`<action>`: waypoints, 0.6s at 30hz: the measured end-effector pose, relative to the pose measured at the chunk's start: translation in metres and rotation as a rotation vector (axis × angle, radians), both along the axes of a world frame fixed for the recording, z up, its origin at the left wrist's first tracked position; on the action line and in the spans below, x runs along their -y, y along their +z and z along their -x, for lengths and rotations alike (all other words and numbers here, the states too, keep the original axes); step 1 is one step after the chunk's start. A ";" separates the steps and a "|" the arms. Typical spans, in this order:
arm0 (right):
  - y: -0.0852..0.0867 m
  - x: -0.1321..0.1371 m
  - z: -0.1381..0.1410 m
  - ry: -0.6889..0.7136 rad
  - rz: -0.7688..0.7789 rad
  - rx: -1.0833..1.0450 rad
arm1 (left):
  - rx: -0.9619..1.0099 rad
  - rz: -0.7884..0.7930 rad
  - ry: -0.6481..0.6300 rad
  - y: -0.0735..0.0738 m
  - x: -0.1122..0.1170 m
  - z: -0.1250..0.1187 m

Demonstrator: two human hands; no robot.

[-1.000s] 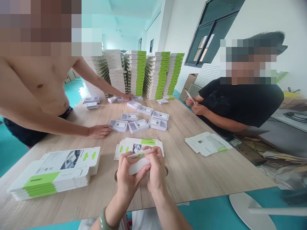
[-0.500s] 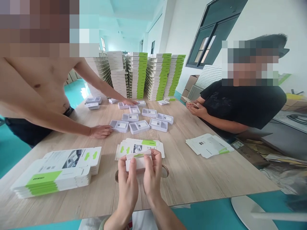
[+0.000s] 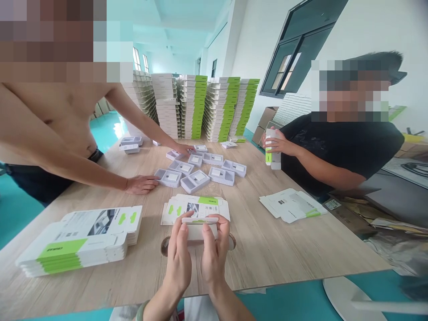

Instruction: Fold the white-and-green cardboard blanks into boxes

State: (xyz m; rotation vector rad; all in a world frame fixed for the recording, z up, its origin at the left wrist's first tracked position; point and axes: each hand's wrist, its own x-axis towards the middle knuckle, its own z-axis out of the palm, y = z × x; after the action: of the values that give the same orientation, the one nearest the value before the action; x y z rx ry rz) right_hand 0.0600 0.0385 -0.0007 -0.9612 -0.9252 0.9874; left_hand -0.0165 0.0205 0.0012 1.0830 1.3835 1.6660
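My left hand (image 3: 179,258) and my right hand (image 3: 214,254) are both closed around a small white and green box (image 3: 199,228), held just above the wooden table (image 3: 267,240) near its front edge. My fingers press on the box's top and sides. Right behind it lies a small pile of flat box blanks (image 3: 197,207). Farther back stand several grey plastic trays (image 3: 195,180) with white inserts.
A thick stack of flat blanks (image 3: 80,243) lies at the left. Another pile of blanks (image 3: 290,204) lies at the right. A shirtless person's hand (image 3: 142,183) rests by the trays. A person in black (image 3: 337,147) holds an upright box (image 3: 271,149). Tall box stacks (image 3: 207,104) line the far end.
My hands turned the box and lowered it slightly, with fingers now on top. The person in black raised a box upright. The shirtless person pushed the far trays closer together.
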 end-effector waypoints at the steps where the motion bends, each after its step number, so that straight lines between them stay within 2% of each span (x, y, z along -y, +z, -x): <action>1: 0.001 0.001 0.000 0.015 -0.008 0.000 | -0.019 0.002 -0.017 0.002 0.001 0.000; 5: 0.001 0.003 0.000 0.014 -0.032 -0.006 | -0.004 -0.028 -0.067 0.008 0.004 -0.001; 10: 0.000 0.003 -0.001 -0.010 -0.036 -0.021 | 0.025 -0.067 0.016 0.003 0.000 0.001; 14: 0.007 -0.001 -0.004 0.032 0.017 -0.083 | 0.032 -0.074 0.050 -0.005 -0.005 0.004; 18: 0.010 -0.004 -0.004 0.066 0.067 0.008 | 0.032 -0.086 0.142 -0.008 -0.007 0.003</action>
State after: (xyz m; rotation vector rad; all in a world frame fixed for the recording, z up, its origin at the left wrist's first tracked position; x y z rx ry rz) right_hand 0.0640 0.0429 0.0094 -0.9968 -0.9402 1.0767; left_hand -0.0194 0.0274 -0.0070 1.0216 1.4079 1.8516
